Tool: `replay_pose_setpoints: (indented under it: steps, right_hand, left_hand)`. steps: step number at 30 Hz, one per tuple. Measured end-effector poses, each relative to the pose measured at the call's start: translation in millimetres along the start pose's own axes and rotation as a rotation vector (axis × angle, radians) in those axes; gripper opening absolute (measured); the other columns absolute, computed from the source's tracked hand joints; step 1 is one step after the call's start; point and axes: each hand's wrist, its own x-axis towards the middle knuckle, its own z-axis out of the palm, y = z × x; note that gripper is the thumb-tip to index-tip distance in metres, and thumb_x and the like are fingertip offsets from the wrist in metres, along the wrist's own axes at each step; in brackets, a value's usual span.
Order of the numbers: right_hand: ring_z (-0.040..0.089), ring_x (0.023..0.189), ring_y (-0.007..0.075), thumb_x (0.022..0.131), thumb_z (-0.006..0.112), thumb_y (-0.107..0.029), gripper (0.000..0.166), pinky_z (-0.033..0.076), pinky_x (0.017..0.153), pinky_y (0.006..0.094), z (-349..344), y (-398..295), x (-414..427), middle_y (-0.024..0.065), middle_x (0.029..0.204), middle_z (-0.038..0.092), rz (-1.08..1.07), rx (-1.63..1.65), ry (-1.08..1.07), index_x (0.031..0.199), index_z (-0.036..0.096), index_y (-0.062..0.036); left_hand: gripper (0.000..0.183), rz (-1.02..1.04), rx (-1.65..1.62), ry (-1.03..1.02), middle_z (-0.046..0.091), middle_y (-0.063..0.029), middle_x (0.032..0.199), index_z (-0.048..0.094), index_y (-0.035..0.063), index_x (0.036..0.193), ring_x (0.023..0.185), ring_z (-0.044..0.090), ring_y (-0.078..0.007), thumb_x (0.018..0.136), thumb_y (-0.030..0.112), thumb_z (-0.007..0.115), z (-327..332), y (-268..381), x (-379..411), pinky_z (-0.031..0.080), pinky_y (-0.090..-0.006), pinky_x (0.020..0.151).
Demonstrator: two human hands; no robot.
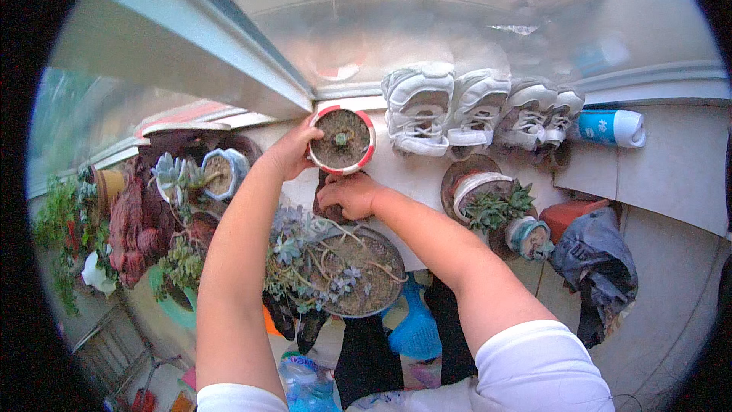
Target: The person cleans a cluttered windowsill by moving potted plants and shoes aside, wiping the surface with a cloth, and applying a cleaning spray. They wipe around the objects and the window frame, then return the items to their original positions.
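My left hand (294, 147) grips the rim of a round red-and-white flowerpot (370, 154) from its left side. The pot holds soil with one small succulent (341, 139) in the middle. Just below the pot, my right hand (350, 195) reaches over a dark brown object (325, 206) on the white ledge, perhaps a saucer; the fingers are curled at it, and whether they grip it is unclear. Nearer to me stands a wide round pot (366, 274) with trailing succulents (291, 240).
White sneakers (420, 109) line the window side, beside a blue-and-white container (611, 128). At right stand a potted succulent (497, 206), a small jar-like pot (529, 238) and a black plastic bag (597, 257). Several more pots, including a pale-blue one (239, 167), crowd the left.
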Motion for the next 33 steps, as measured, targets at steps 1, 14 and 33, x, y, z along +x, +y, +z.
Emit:
replay_pose_setpoints:
  steps: [1, 14, 33]
  right_hand:
    - [0.052, 0.093, 0.0253, 0.054, 0.054, -0.003, 0.035, 0.042, 0.079, 0.0375, 0, -2, 1, 0.004, 0.09, 0.059, -0.022, 0.016, 0.03, 0.086, 0.062, -0.0154]
    - [0.047, 0.098, 0.0241, 0.056, 0.051, -0.001, 0.036, 0.039, 0.086, 0.0364, 9, 6, -2, -0.0048, 0.102, 0.055, 0.01, -0.04, -0.057, 0.089, 0.059, -0.0137]
    - [0.043, 0.103, 0.0272, 0.054, 0.052, -0.001, 0.044, 0.036, 0.09, 0.0374, 10, 2, 4, -0.0044, 0.108, 0.054, 0.038, -0.043, -0.136, 0.095, 0.059, -0.0156]
  left_hand:
    - [0.062, -0.001, 0.017, 0.017, 0.045, -0.0031, 0.112, 0.026, 0.0235, 0.131, 0.096, 0.048, -0.0161, 0.073, 0.018, 0.048, -1, 1, -4, 0.044, -0.0358, 0.075]
    - [0.015, 1.016, -0.225, 0.611, 0.051, -0.0079, 0.085, 0.051, 0.0031, 0.094, 0.078, 0.051, -0.0208, 0.079, 0.006, 0.049, 62, -116, -244, 0.043, -0.0339, 0.072]
    - [0.057, 0.292, -1.231, 0.273, 0.049, -0.0113, 0.114, 0.041, 0.0031, 0.117, 0.107, 0.046, -0.0312, 0.062, -0.004, 0.05, 104, -378, -152, 0.035, -0.0482, 0.09]
